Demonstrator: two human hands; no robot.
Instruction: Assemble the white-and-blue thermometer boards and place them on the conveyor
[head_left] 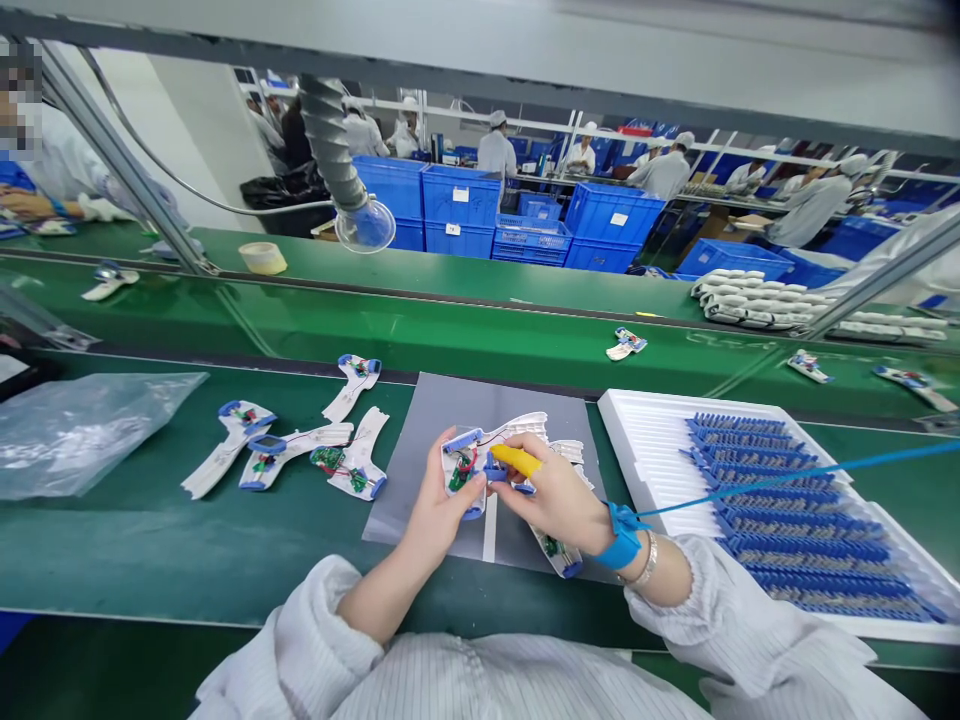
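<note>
My left hand [448, 497] is closed around an open white thermometer housing [454, 468] with blue edging, red wires and a green circuit board inside. My right hand [561, 488], with a yellow cover on one finger, pinches a small blue part [495, 467] against the housing's right side. A blue wrist strap [624, 537] with a cord circles my right wrist. Under both hands lies a grey mat [405, 450]. More white housing pieces [566, 450] rest on it, partly hidden behind my right hand; one near the front edge [556, 548] holds a circuit board.
Several open housings with boards [259, 450] lie to the left, beside a clear plastic bag [90, 430]. On the right stands a white foam tray [652, 450] with rows of blue parts [795, 510]. A green belt [465, 325] behind carries scattered housings. A duct nozzle [365, 225] hangs above.
</note>
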